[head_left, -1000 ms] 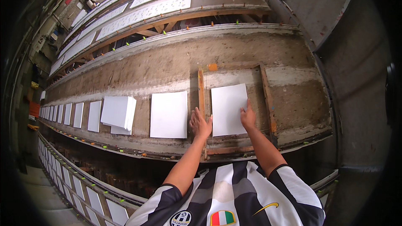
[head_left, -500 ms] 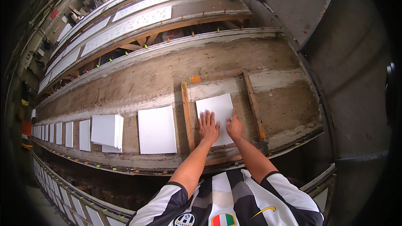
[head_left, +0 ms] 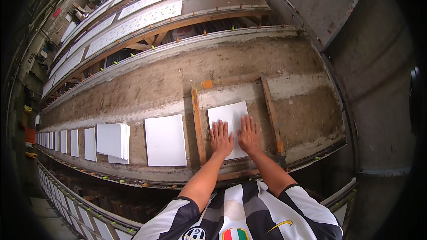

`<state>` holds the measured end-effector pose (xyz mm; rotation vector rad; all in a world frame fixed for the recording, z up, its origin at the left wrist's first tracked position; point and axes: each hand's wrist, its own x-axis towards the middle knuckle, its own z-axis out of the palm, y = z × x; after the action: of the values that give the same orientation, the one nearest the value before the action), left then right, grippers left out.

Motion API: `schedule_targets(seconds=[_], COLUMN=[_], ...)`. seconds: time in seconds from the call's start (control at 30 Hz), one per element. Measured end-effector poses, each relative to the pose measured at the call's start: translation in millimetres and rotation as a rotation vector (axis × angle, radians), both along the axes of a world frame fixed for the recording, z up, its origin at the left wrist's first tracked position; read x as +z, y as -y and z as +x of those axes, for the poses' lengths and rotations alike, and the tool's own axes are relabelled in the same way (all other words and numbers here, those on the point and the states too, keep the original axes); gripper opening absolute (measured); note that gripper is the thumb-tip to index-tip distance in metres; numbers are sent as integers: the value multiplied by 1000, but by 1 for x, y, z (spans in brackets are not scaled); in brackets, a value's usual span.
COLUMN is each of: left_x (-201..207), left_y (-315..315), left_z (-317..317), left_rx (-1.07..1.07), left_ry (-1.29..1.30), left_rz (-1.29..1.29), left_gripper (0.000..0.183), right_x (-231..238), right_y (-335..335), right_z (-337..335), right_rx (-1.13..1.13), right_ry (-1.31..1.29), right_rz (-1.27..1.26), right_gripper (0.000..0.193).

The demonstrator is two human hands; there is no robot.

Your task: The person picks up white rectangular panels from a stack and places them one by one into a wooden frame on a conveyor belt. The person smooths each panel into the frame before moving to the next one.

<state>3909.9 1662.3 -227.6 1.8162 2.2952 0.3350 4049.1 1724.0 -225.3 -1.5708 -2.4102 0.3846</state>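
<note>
Lowest and nearest, we saw our black and white striped shirt, with both forearms reaching over the edge of the long brown table. We had our left hand on the lower left part of the white sheet and our right hand over its right edge; both were unclenched, fingers straight, grasping nothing. The white sheet lay flat on the table, inside the wooden frame, clear of its sides. Left of the frame we had another sheet, then a stack of paper and a row of sheets running off leftward. Beyond, we saw a second table bearing long patterned sheets.
</note>
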Motion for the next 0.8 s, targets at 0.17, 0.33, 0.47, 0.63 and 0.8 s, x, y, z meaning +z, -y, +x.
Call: schedule_targets(seconds=[0.17, 0.33, 0.47, 0.63, 0.8], left_x=[3, 7, 3, 5, 4], left_y=[2, 2, 6, 1, 2], left_z=[-3, -2, -2, -2, 0], left_rx=[-6, -25, -32, -25, -5], left_ry=[-15, -2, -37, -56, -43], left_rz=[-36, -55, -30, -2, -33], left_gripper=[67, 68, 68, 65, 65], right_x=[12, 6, 8, -3, 2], right_y=[-9, -54, -80, -79, -44], right_z=[-8, -24, -38, -38, -21], right_rx=[38, 11, 16, 2, 60], right_ry=[59, 13, 76, 45, 69], right_rz=[-152, -86, -139, -44, -69], right_gripper=[74, 77, 80, 80, 79])
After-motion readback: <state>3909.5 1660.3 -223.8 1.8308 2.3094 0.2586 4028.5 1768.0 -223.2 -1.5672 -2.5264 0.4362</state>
